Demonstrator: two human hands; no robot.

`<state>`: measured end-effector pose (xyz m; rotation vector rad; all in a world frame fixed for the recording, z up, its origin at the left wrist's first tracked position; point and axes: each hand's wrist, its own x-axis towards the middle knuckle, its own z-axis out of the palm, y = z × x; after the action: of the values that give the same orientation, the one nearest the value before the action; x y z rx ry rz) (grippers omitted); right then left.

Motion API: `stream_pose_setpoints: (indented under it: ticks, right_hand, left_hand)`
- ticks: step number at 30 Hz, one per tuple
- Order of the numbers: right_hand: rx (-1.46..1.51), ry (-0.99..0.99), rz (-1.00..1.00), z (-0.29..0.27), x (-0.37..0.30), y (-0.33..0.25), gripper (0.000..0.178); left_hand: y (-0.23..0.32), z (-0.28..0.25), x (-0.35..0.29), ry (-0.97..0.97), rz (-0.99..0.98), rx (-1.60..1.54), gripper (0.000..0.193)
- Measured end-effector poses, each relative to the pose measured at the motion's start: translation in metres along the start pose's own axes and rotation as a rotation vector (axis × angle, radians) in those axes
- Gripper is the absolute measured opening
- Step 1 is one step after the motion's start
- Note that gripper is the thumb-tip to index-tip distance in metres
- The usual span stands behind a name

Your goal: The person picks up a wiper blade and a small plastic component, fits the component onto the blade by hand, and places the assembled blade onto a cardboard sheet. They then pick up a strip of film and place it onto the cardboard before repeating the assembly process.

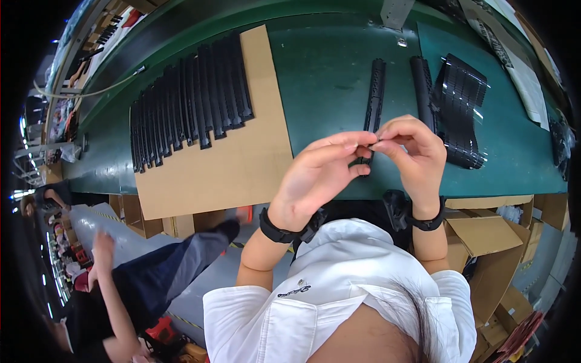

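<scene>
"head view, and closest to us is a white shirt (pixel 357 260), with black wristbands (pixel 428 224) on both arms."

"and just past those?"

"the hands, meeting at the fingertips! the right hand (pixel 422 158) has thumb and forefinger pinched on a small dark piece (pixel 377 140). the left hand (pixel 315 172) is loosely spread, forefinger up at the same spot, thumb well away from it."

"can you make the piece out?"

"no, too small, and the fingers cover most of it. it's held up over the bench, in line with a black bar (pixel 376 85) lying there."

"how would it handle?"

"light, i'd judge, and easy to drop: fingertips on its edges is the way. stiff or soft, i can't tell. the bar looks stiff and fairly smooth, so i'd grip it by the sides, around the middle."

"moving across the bench, then!"

"right of that bar lies a second black bar (pixel 422 91), and just beside it a shiny black sheet (pixel 460 115), curled. probably thin, bendy and slippery; take it by the edges. over on the left, brown cardboard (pixel 212 175) carries a row of black strips (pixel 193 97), side by side. they look light; i'd lift each by its near end."

"and farthest out?"

"the green bench (pixel 327 36) runs back to a metal bracket (pixel 396 12), and off to the left there's a co-worker (pixel 136 284), arm raised."
</scene>
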<state>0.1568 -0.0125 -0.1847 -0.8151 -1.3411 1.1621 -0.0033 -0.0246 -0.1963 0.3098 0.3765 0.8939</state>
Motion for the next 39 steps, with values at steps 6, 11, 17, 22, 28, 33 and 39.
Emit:
stream_pose_setpoints:
  ticks: [6, 11, 17, 22, 28, 33, 39]
  right_hand:
    - [-0.138, -0.007, -0.051, -0.001, -0.01, 0.001, 0.008]
    - [0.158, 0.179, 0.142, 0.005, -0.014, -0.001, 0.006]
    - [0.302, 0.085, 0.264, 0.003, -0.012, -0.009, 0.008]
    - [0.324, 0.075, 0.275, 0.006, -0.017, -0.014, 0.007]
    - [0.27, 0.068, 0.333, 0.02, -0.026, -0.023, 0.014]
    - [-0.881, 0.034, 0.351, 0.006, -0.024, -0.019, 0.04]
    - [-1.26, -0.065, 0.298, 0.011, -0.034, 0.014, 0.053]
  left_hand:
    - [-0.013, 0.018, -0.008, 0.135, 0.158, 0.048, 0.024]
    - [-0.012, 0.018, -0.007, 0.273, 0.646, 0.681, 0.02]
    - [-0.006, 0.034, -0.008, 0.335, 0.77, 1.213, 0.018]
    - [-0.005, 0.04, -0.011, 0.334, 0.757, 1.326, 0.009]
    - [0.006, 0.042, -0.036, 0.445, 0.66, 1.333, 0.008]
    - [0.02, 0.0, -0.084, 0.539, 0.685, 1.655, 0.025]
    - [-0.002, -0.041, -0.113, 0.69, 0.295, 2.377, 0.06]
